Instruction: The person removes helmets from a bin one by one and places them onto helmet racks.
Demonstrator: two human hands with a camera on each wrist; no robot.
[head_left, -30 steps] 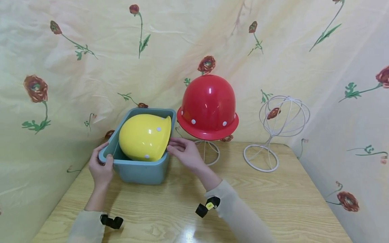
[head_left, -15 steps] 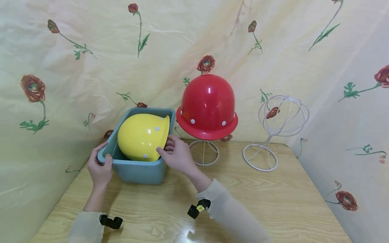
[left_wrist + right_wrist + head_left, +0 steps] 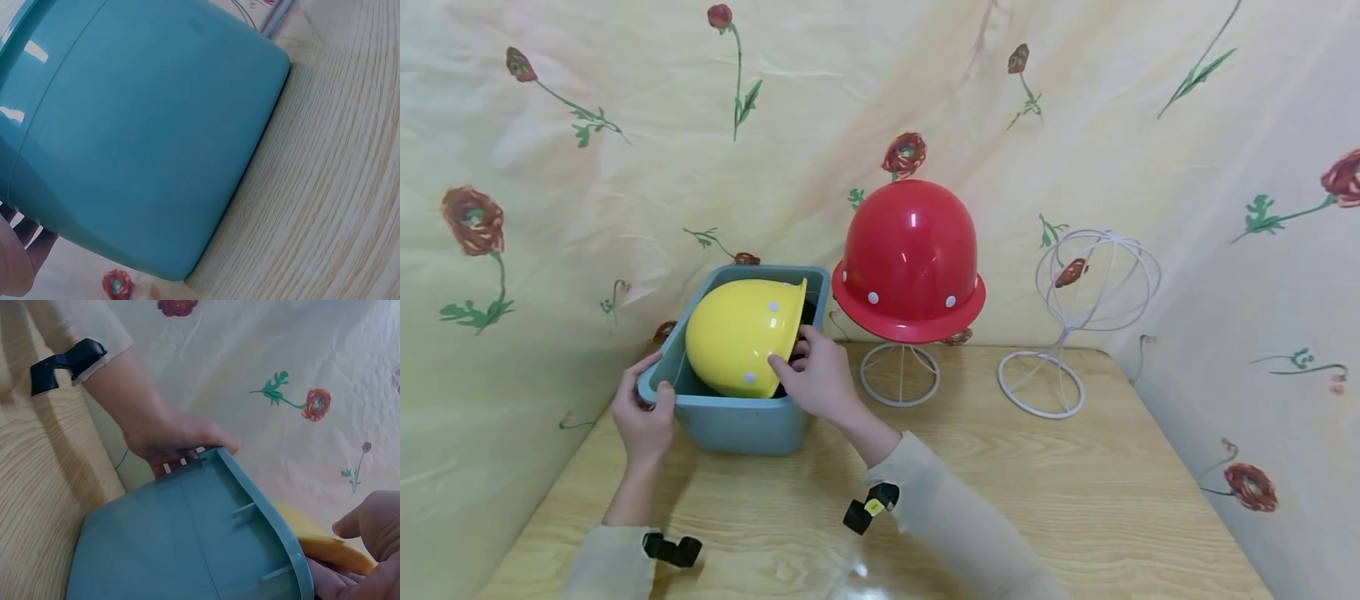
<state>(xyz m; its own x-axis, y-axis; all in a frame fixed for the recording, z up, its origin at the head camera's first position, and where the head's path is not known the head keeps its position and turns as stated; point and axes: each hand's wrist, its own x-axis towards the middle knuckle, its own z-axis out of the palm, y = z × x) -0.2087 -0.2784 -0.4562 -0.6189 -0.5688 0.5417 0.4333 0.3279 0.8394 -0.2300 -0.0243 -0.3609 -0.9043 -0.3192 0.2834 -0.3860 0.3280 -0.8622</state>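
Note:
A yellow hard hat [image 3: 733, 333] lies on its side in a blue-green plastic bin [image 3: 737, 425], its open side facing right. My right hand [image 3: 820, 375] pinches the hat's brim, thumb on the outer shell and fingers inside the opening. The right wrist view shows the same grip on the yellow brim [image 3: 334, 550] beside the bin wall. At the bin's near left corner my left hand [image 3: 647, 417] grips the rim, thumb over the top and fingers beneath. The left wrist view is mostly filled by the bin's outer wall [image 3: 150, 137].
Right of the bin, a red hard hat [image 3: 912, 258] sits on a white wire stand [image 3: 900, 379]. Farther right stands a bare white wire stand [image 3: 1067, 333]. Everything rests on a wood-grain table [image 3: 1037, 492] before a flowered cloth backdrop [image 3: 820, 100].
My right hand has moved left from the bin's right rim and taken hold of the yellow hard hat's brim. The hat has shifted slightly left. My left hand stays on the bin rim.

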